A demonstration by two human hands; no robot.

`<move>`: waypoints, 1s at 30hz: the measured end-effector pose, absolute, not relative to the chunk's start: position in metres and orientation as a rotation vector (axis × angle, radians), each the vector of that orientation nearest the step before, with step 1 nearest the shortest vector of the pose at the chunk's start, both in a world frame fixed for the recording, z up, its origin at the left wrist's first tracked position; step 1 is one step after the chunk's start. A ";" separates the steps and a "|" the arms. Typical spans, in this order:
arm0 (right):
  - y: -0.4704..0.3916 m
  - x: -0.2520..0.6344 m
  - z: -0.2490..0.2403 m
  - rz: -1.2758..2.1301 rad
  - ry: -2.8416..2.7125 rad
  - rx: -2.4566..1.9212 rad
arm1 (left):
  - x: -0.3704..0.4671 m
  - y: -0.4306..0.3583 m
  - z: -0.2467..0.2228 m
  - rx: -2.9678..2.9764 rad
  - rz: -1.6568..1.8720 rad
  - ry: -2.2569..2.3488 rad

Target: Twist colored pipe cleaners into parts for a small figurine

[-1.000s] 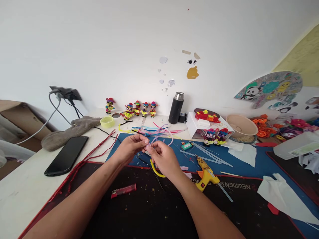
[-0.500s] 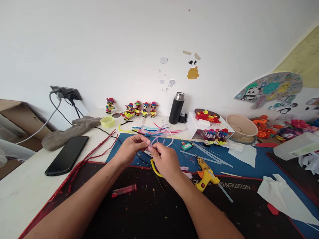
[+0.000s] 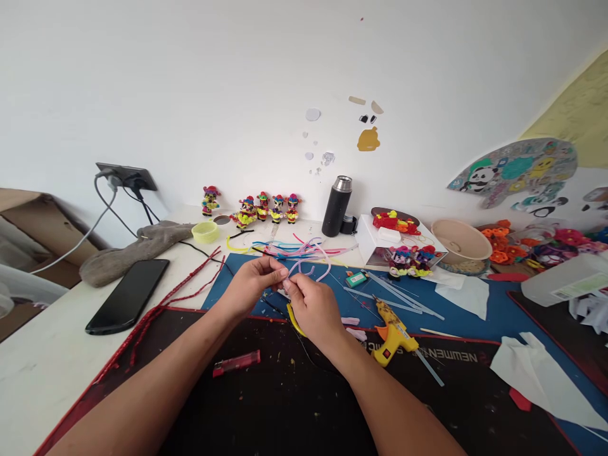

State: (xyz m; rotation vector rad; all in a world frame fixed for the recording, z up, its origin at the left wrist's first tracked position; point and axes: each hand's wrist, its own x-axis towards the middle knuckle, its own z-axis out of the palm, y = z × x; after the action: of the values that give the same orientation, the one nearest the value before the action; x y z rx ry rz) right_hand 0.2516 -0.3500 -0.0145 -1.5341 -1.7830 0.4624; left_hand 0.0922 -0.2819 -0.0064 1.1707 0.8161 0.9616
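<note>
My left hand and my right hand meet over the blue mat, thumbs and forefingers pinched close together. Both grip a lilac pipe cleaner, whose curved length loops up and out behind my right hand. Its pinched part is mostly hidden by the fingertips. A curved yellow piece shows just under my right hand; its kind is unclear. More pipe cleaners in pink, blue, lilac and yellow lie in a loose bunch beyond the hands.
A yellow glue gun lies to the right, near clear glue sticks. Several small figures stand along the wall, left of a black thermos. A phone and red pipe cleaners lie on the left.
Both hands stay in nearly the same place, with the fingers shifting slightly at the pinch. The lilac pipe cleaner is still held.
</note>
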 end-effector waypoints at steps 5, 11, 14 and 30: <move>-0.351 0.249 -0.011 0.764 -1.577 -1.368 | 0.090 -0.282 -0.003 0.999 0.849 0.751; -0.347 0.248 -0.010 1.193 -1.293 -1.227 | 0.087 -0.282 -0.003 0.923 0.767 0.625; -0.346 0.248 -0.009 1.316 -1.226 -1.156 | 0.085 -0.281 -0.004 0.925 0.754 0.606; -0.350 0.251 -0.011 0.743 -1.606 -1.411 | 0.091 -0.284 -0.001 1.057 0.866 0.776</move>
State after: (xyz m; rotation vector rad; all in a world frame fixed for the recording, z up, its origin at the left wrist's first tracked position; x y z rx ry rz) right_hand 0.2515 -0.3496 -0.0112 -1.4106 -1.6058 0.7427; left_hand 0.0907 -0.2836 -0.0012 1.0569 0.7761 0.8661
